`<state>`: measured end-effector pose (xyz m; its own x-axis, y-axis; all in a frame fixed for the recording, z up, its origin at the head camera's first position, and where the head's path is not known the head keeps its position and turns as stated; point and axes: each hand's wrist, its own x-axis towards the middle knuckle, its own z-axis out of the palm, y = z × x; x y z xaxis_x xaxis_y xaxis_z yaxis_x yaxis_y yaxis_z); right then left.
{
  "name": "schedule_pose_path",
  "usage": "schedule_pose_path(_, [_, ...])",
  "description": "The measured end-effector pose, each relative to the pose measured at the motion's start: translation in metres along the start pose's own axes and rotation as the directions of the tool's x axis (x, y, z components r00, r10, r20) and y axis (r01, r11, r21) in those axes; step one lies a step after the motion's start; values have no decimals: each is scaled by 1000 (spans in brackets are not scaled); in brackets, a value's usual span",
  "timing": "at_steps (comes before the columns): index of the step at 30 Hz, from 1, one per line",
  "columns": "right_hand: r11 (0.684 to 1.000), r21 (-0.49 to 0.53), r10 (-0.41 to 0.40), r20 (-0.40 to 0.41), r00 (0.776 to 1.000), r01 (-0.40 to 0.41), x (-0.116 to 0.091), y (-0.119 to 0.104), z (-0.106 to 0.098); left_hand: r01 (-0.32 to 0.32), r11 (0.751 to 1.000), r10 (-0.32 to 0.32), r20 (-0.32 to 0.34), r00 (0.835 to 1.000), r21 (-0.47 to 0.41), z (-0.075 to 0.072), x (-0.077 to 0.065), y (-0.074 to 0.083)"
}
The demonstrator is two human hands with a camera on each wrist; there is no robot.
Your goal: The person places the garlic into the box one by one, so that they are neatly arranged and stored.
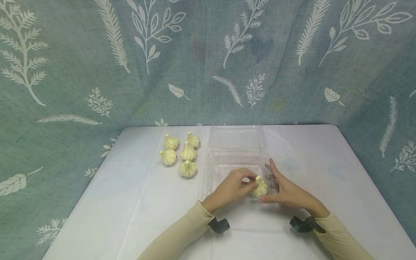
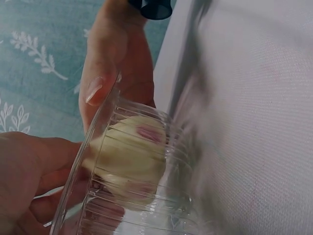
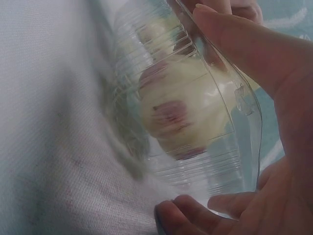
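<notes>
head: sleeves cropped | left wrist: left hand cropped, tablecloth partly blurred

Garlic bulb cream, purple-streaked; tablecloth white; sleeves beige; backdrop blue-green, white leaf print.

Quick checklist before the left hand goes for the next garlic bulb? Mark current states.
1. Lid open: ok, laid back behind the tray.
2. Garlic bulb inside the tray: ok, at the near right corner.
3. Bulb flat on the tray floor: cannot tell.
4. Left hand free: not ok, fingers are at the bulb's stem.
5. Tray steadied: ok, right hand holds its right side.
6. Loose bulbs reachable: ok, five sit left of the tray, apparently unobstructed.
</notes>
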<state>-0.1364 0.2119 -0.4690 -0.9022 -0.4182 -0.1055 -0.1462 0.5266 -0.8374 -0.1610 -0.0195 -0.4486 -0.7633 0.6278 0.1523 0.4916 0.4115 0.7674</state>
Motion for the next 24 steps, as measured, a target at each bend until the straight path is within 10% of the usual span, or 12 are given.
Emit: schedule_pose_path(24, [1000, 5, 7, 8, 1000, -7, -1, 0, 1, -21, 985, 17, 24, 1000, 169, 0, 1, 0])
